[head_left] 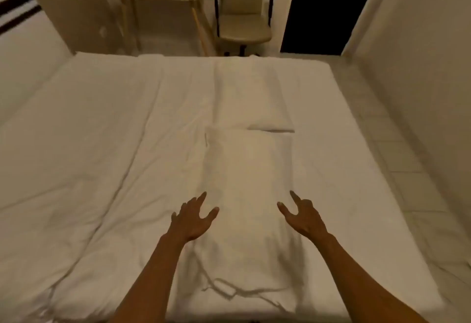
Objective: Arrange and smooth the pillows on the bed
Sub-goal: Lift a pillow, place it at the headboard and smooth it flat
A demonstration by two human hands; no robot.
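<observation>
A: Fingers (202, 199) spread on both hands, gripping nothing. Left hand (192, 217) and right hand (304, 217) flank the near pillow (248, 187), which lies lengthwise mid-bed (89, 144); the far pillow (248, 95) sits end to end beyond it.

B: Risk?

A: An uneven push likely skews the near pillow or bunches the slack case at its near end, adding creases.

B: Unclear?

A: Palm contact cannot be judged. The bed's near edge is cut off, and white-on-white blurs the pillow edges.
</observation>
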